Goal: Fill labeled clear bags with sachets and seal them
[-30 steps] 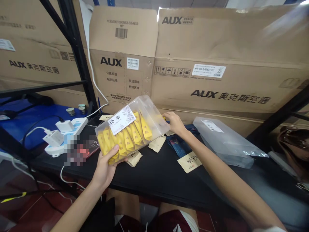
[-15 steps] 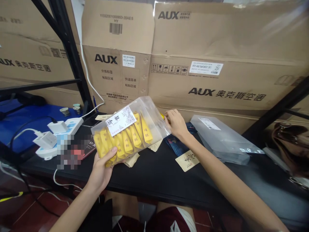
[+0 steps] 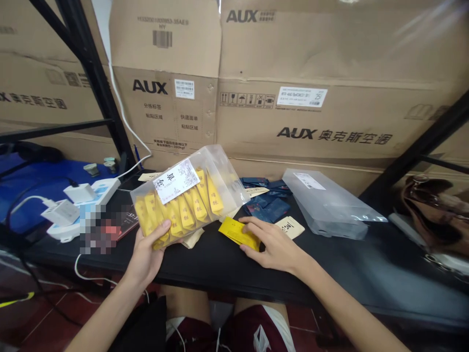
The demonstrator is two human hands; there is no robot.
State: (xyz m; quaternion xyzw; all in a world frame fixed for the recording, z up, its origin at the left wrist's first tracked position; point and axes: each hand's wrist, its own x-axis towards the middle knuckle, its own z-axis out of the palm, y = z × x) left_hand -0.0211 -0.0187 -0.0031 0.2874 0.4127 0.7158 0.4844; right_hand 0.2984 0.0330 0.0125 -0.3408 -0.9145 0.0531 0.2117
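Left hand: my left hand (image 3: pixel 148 252) grips the lower edge of the clear bag (image 3: pixel 227 191), thumb pressed on the front, the other fingers mostly hidden behind it.
Right hand: my right hand (image 3: pixel 273 244) is curled, thumb and fingertips closed round a yellow packet (image 3: pixel 234 232) or a thin stack of them; I can't count.
Clear bag: tilted above the table (image 3: pixel 205 276), its white label (image 3: pixel 176 181) facing me; I can't tell whether its mouth is sealed.
Yellow row, done: a row of packets (image 3: pixel 185 210) is inside, leaving the bag's right-hand end looser.
Yellow outside, left: what my right hand has is beside the bag, not in it, so I judge the work partway through.
Blue packets: a loose heap (image 3: pixel 267 205) lies behind my right hand, also outside.
Second bag: it (image 3: pixel 326 200) lies flat on the right, contents unclear.
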